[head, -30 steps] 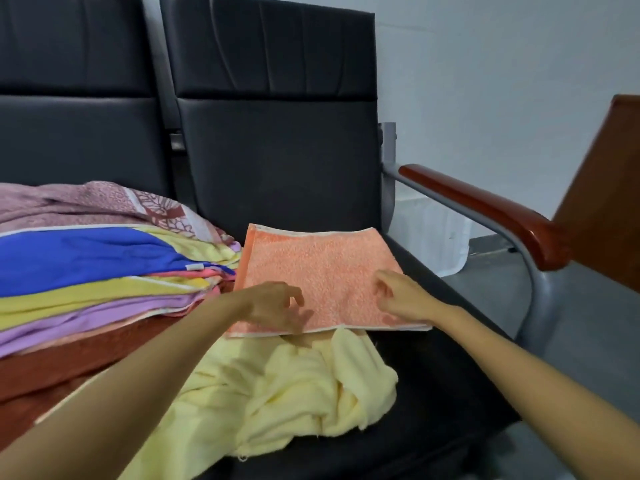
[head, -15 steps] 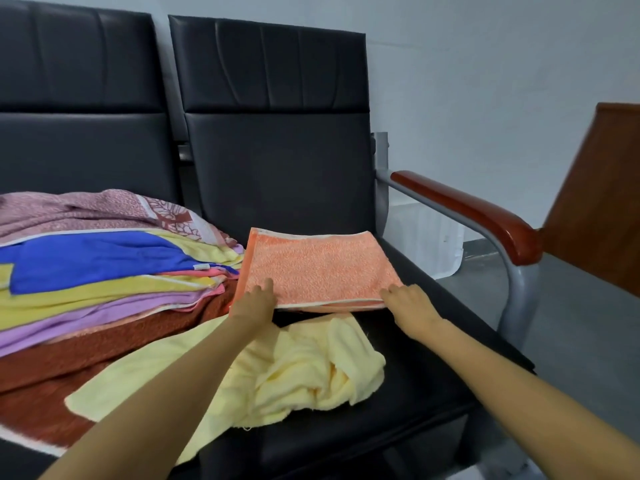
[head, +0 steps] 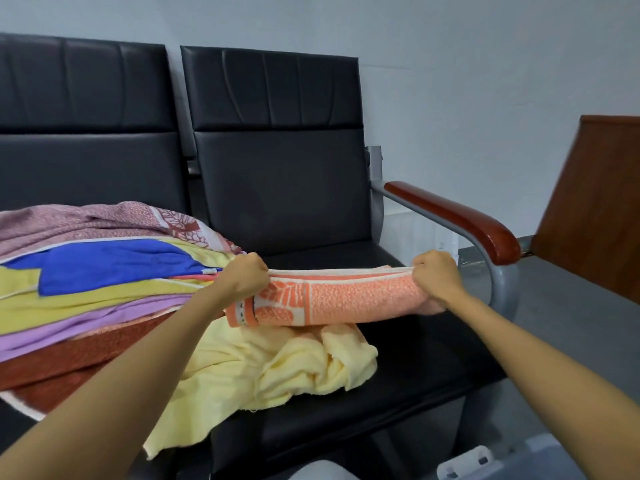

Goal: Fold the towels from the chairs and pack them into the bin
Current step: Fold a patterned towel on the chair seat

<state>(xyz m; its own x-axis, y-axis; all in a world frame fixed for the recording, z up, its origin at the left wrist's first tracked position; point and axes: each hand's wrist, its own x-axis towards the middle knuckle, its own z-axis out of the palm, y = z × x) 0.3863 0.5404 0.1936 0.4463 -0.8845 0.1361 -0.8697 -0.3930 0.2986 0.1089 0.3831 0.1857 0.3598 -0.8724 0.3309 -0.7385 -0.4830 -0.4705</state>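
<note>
Held stretched just above the black chair seat [head: 426,362]: folded orange towel [head: 349,299]. Clamped at the patterned end in the left hand [head: 247,276] grip and at the plain end in the right hand [head: 435,276] grip, both fists curled round cloth. Underneath, on the seat front, crumpled yellow towel [head: 277,370]. Left of the seat, stacked coloured towels [head: 86,292].

Folded orange towel [head: 346,299] lifted above crumpled yellow towel [head: 277,368] on chair seat [head: 415,362].

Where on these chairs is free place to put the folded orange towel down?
Free: the black seat between orange towel and backrest; also the strip between yellow towel and armrest. Crowded: the left chair, under the towel pile.
</note>
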